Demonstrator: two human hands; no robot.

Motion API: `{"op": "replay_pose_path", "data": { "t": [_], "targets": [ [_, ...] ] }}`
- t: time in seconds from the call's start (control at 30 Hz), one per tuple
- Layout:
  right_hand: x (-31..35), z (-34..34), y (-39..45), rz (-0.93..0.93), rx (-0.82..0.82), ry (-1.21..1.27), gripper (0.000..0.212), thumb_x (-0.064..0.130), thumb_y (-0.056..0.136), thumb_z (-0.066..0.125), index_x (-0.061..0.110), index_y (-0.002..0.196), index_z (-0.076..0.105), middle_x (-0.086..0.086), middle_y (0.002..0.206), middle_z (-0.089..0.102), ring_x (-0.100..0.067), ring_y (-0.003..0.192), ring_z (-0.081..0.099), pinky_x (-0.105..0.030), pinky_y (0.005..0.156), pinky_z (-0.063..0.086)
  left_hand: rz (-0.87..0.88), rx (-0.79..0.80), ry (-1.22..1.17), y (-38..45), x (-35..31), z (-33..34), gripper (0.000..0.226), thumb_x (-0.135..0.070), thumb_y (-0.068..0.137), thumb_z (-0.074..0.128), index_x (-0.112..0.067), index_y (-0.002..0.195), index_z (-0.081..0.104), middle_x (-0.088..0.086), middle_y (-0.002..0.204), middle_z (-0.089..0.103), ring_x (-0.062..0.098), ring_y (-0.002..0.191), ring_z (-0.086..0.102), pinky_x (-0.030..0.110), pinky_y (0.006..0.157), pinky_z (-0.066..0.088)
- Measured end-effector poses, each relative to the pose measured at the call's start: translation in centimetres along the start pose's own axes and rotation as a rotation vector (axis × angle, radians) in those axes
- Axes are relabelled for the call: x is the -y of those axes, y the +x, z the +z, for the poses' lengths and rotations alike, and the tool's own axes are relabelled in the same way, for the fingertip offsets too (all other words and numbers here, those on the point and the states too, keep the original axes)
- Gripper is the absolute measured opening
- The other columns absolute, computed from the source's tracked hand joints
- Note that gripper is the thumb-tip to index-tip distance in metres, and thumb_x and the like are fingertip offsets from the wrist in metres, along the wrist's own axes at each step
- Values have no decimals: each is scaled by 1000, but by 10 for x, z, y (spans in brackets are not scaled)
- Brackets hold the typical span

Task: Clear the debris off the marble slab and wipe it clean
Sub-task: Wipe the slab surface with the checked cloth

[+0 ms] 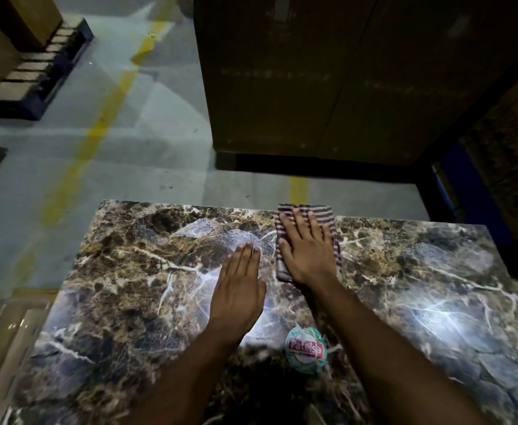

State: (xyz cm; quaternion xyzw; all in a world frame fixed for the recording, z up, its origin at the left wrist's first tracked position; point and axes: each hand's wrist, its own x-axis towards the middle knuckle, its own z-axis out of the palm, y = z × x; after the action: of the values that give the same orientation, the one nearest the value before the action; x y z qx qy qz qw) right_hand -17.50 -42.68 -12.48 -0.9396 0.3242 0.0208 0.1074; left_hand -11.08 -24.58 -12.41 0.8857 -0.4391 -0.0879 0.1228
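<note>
A brown and grey veined marble slab (122, 289) fills the lower half of the head view. My right hand (305, 246) lies flat with straight fingers on a folded striped cloth (328, 216) near the slab's far edge. My left hand (239, 286) rests flat on the bare marble just left of the cloth, fingers together and straight. A crumpled white wrapper with a red label (305, 349) lies on the slab between my forearms, close to the near side.
Beyond the slab is a grey floor (129, 118) with yellow painted lines. A large cardboard box (328, 72) stands behind the slab on the right. A dark pallet with boxes (37, 72) sits at the far left.
</note>
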Motion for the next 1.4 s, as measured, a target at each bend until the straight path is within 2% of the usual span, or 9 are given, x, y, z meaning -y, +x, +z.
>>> {"op": "replay_pose_path", "data": {
  "t": [0.17, 0.37, 0.53, 0.67, 0.77, 0.9, 1.07, 1.27, 1.4],
  "targets": [
    [14, 6, -46, -143, 28, -34, 61, 56, 102, 16, 41, 161, 11, 7, 171, 9, -23, 158, 3, -48, 126, 3, 6, -27, 28, -15, -4, 4, 56, -33, 102, 40, -13, 154, 35, 6, 163, 31, 22, 150, 26, 38, 124, 17],
    [-2, 5, -59, -3, 8, 12, 59, 55, 104, 21, 41, 161, 10, 7, 171, 8, -24, 158, 1, -52, 126, 3, 15, 21, 39, -47, -7, 7, 59, -36, 105, 31, -14, 159, 21, 4, 168, 14, 21, 154, 12, 37, 126, 7],
    [14, 16, -116, -109, 32, -13, 59, 55, 104, 17, 43, 161, 7, 9, 171, 8, -22, 158, 1, -51, 126, 4, 11, 44, 36, -76, -12, 9, 61, -37, 103, 28, -15, 159, 22, 4, 167, 16, 21, 154, 12, 39, 125, 11],
    [-12, 13, -145, 14, 22, 13, 58, 54, 105, 19, 44, 161, 7, 8, 171, 9, -23, 158, 2, -51, 126, 4, 19, 65, 37, -116, -11, 8, 59, -39, 105, 23, -16, 159, 22, 3, 168, 16, 22, 154, 14, 39, 125, 10],
    [15, 15, -140, 5, 29, 25, 59, 55, 104, 19, 42, 161, 7, 6, 171, 7, -25, 158, 1, -52, 126, 1, 17, 59, 42, -137, -9, 9, 64, -43, 102, 14, -18, 160, 22, 1, 167, 17, 22, 154, 14, 39, 125, 12],
    [20, 23, -195, -146, 65, -22, 59, 56, 104, 15, 44, 160, 4, 8, 171, 6, -23, 158, -1, -51, 126, 4, -15, 65, 30, -158, -19, 8, 58, -39, 107, 23, -19, 161, 13, 0, 169, 8, 19, 155, 6, 35, 123, 0],
    [-2, 22, -219, 3, 40, 10, 58, 55, 105, 18, 44, 161, 6, 8, 171, 6, -24, 158, -1, -50, 126, 2, -1, 64, 42, -192, -26, 10, 60, -40, 107, 24, -19, 161, 11, 0, 169, 6, 18, 155, 2, 29, 119, -15],
    [20, 30, -274, -116, 65, -27, 60, 54, 104, 17, 44, 161, 4, 8, 171, 4, -23, 158, -1, -50, 126, 2, 9, 72, 52, -222, -32, 18, 60, -39, 105, 25, -16, 160, 21, 2, 167, 18, 21, 154, 14, 37, 124, 11],
    [-6, 27, -298, -27, 63, -19, 60, 56, 103, 16, 44, 161, 6, 8, 171, 6, -23, 158, 0, -49, 126, 3, 41, 68, 61, -248, -32, 20, 59, -39, 104, 28, -15, 158, 26, 4, 167, 20, 22, 153, 17, 38, 124, 11]
  ]
}}
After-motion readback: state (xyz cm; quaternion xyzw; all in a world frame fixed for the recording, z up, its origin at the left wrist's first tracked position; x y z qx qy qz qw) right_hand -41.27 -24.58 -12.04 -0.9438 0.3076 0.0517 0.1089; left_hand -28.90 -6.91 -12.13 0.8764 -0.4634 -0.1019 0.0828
